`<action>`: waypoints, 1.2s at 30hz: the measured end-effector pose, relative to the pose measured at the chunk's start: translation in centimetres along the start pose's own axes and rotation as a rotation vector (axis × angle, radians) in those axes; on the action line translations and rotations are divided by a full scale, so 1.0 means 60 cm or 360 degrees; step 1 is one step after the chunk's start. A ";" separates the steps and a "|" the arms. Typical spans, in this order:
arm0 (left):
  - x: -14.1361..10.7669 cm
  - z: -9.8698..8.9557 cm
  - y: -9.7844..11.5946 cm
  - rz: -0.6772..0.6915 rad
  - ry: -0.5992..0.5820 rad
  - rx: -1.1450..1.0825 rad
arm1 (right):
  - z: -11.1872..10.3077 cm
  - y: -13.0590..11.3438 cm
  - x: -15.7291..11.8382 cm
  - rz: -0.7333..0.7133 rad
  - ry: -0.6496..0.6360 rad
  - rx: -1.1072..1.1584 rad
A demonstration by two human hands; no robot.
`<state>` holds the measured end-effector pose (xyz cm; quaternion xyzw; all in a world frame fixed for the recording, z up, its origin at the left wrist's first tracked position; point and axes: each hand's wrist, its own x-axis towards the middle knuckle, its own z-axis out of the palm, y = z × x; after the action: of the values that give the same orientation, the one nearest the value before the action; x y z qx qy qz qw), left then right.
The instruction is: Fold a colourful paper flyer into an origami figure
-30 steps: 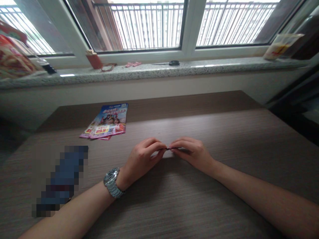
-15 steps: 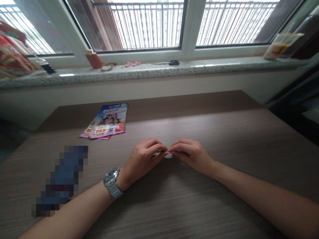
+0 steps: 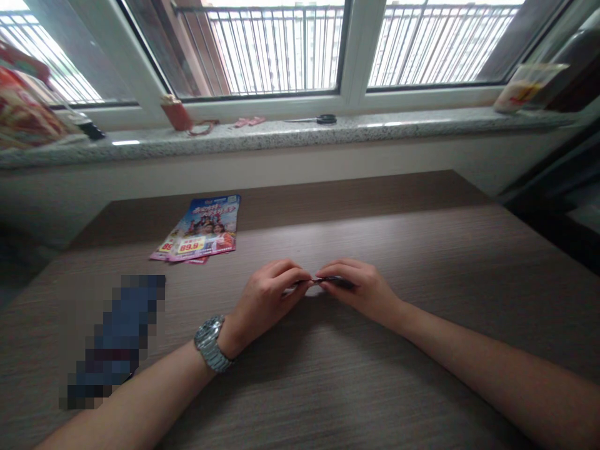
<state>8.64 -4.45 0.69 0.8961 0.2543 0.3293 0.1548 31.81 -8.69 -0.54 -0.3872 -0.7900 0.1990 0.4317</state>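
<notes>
Over the middle of the wooden table (image 3: 300,387), my left hand (image 3: 269,287) and my right hand (image 3: 356,284) meet almost fingertip to fingertip. Between them they pinch a thin, flat piece of folded paper (image 3: 315,281), seen nearly edge-on and mostly hidden by the fingers. Both hands are closed on it, thumbs below and fingers above. A metal-band watch (image 3: 212,344) circles my left wrist. Beyond my left hand, toward the back left, lie overlapping printed flyers (image 3: 209,228) in blue and pink.
A pixelated dark blue object (image 3: 117,337) lies beside my left forearm. On the granite sill (image 3: 375,129) are scissors (image 3: 323,119), small pink pieces (image 3: 250,121), a reddish container (image 3: 177,114), a plastic cup (image 3: 527,90) and a red food bag (image 3: 28,112).
The fingertips have shifted slightly, and the right hand has tilted a little so that more of the paper's dark edge shows under its fingers. The other things have stayed put.
</notes>
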 end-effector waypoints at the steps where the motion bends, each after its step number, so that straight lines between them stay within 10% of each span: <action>1: 0.000 0.000 0.000 -0.0003 0.0002 -0.0003 | 0.000 0.000 0.000 0.0010 -0.0003 0.0005; 36: 0.002 -0.001 0.005 0.0093 -0.0015 0.0059 | 0.001 0.000 -0.001 -0.0071 -0.0059 -0.0102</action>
<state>8.77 -4.62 0.93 0.9074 0.2333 0.3247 0.1296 31.80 -8.73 -0.61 -0.3794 -0.8122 0.1711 0.4088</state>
